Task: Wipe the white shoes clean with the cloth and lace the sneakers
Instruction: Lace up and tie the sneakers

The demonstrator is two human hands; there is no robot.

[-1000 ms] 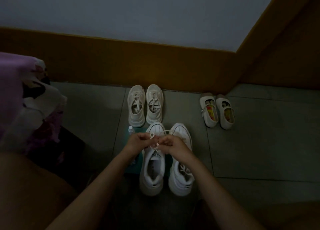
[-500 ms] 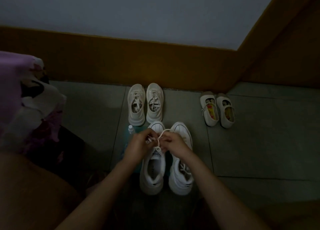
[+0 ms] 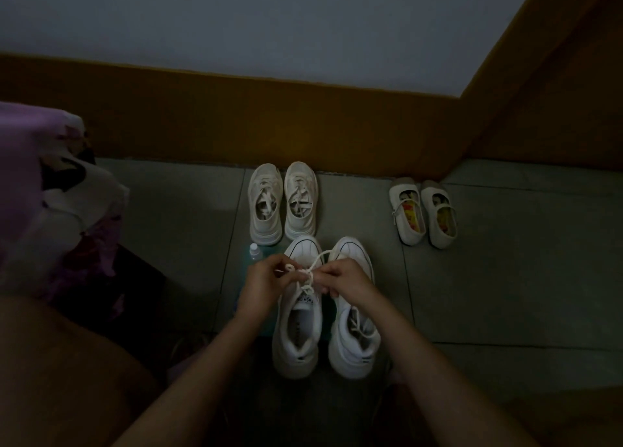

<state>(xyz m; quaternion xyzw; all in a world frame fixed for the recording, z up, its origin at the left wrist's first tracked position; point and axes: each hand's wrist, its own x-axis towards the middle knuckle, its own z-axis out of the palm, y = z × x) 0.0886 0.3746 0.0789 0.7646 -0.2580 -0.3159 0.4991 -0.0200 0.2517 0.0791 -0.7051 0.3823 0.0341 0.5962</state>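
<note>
Two white sneakers stand side by side on the floor in front of me, toes pointing away. Over the left sneaker, my left hand and my right hand each pinch a part of its white lace. The lace crosses between the hands above the tongue, and a loop arcs from the right hand toward the toe. The right sneaker has loose laces lying in its opening. A teal cloth lies under and left of the sneakers, mostly hidden by my left hand.
A cream pair of sneakers stands behind, near the brown skirting. A small pair of strap shoes sits to the right. A small white-capped bottle stands left of the toe. Purple and white fabric fills the left.
Both hands have drawn a little apart, pulling the lace tighter into a crossing over the left sneaker. The view has shifted slightly.
</note>
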